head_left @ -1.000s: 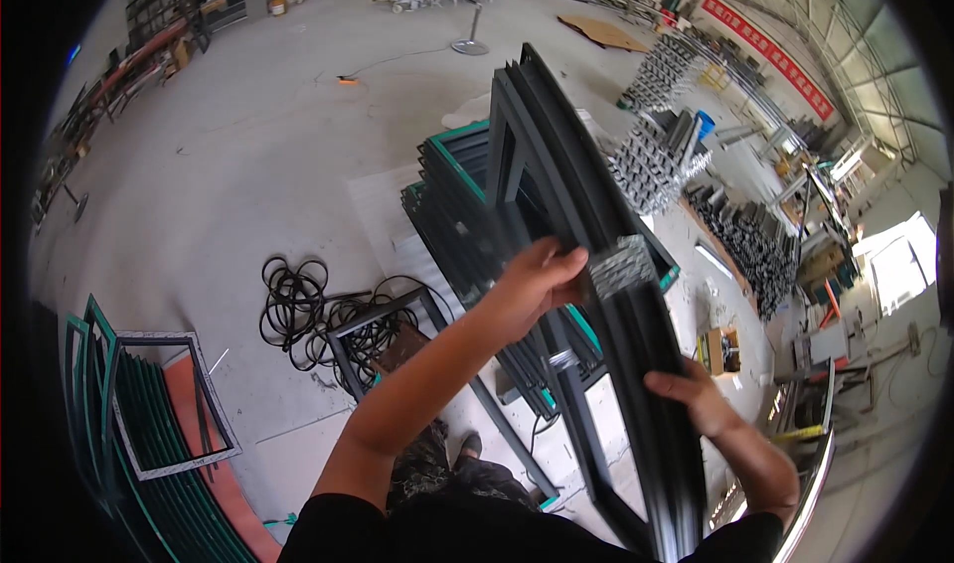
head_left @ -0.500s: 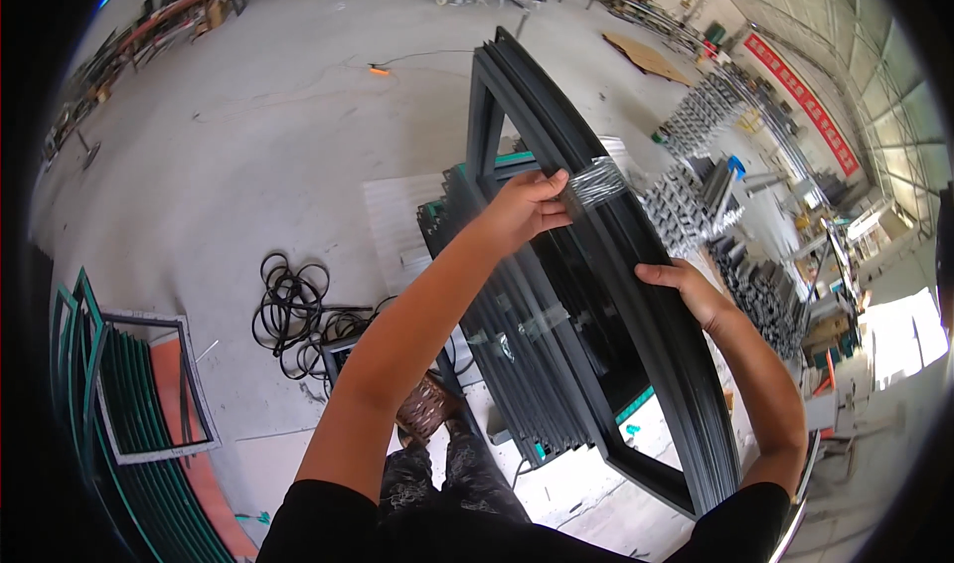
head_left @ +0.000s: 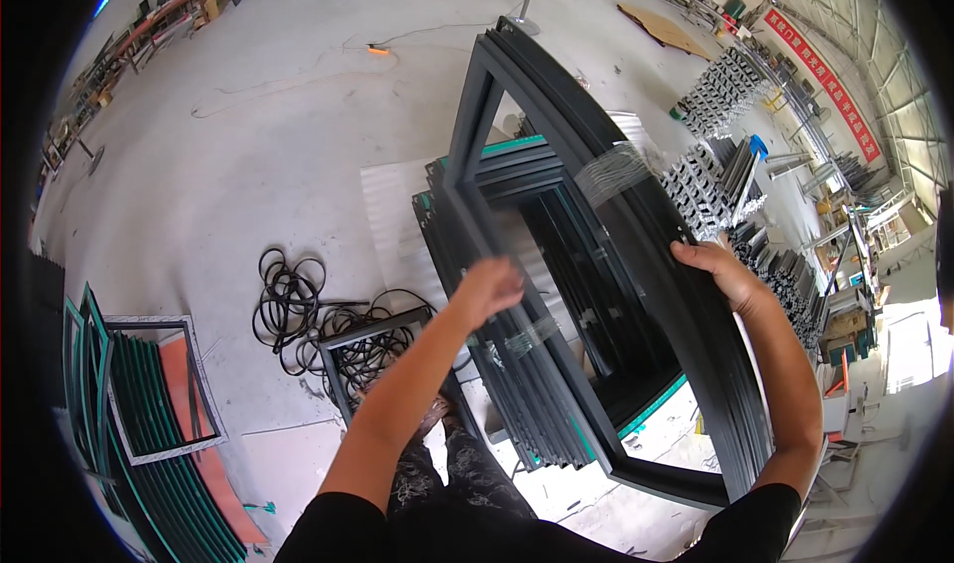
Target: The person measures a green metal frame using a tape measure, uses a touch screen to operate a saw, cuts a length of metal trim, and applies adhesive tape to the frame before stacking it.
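A bundle of black window frames [head_left: 586, 126] stands tilted in front of me, with clear tape [head_left: 611, 173] wrapped round its long upper side. My right hand [head_left: 723, 275] grips the bundle's right side, thumb on the dark profile and fingers hidden behind it. My left hand [head_left: 490, 290] is by the bundle's left bar, smeared by motion, so its fingers cannot be read. Behind and under the bundle, a stack of dark frames [head_left: 527, 399] with green edges rests low, its side bars partly seen through the opening.
Tangled black strip [head_left: 288, 310] lies on the floor at left, beside a small dark frame [head_left: 343, 359] at my feet. Green-edged frames [head_left: 169, 434] lean at the lower left. Stacked metal profiles [head_left: 720, 96] stand at the right. An orange object [head_left: 378, 50] with a cord lies farther off.
My left hand has come off the taped side and moved down and nearer to me. The bundle has shifted slightly right, my right hand still holding it.
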Action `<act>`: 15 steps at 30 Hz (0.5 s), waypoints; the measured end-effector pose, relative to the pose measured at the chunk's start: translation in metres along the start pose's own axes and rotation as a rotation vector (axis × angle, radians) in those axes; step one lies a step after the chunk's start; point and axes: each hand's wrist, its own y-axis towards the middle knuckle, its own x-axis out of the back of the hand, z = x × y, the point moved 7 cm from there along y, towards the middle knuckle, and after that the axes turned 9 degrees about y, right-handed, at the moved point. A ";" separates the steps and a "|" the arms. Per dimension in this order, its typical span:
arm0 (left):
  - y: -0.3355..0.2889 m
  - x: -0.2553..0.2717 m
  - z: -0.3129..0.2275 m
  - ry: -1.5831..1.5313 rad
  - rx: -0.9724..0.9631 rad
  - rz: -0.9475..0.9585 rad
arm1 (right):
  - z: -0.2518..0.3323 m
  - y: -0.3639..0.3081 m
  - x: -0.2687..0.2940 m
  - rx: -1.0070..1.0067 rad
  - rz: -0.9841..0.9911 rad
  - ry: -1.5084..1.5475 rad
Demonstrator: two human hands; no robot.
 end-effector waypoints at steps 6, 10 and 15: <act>0.036 0.045 0.183 0.380 0.288 -0.325 | 0.012 0.009 0.046 0.482 -0.193 -0.480; 0.049 0.008 0.176 0.713 0.172 -0.517 | -0.008 -0.013 0.057 0.583 -0.433 -0.877; 0.055 -0.014 0.166 0.763 0.128 -0.658 | -0.034 0.019 0.091 0.516 -0.639 -1.035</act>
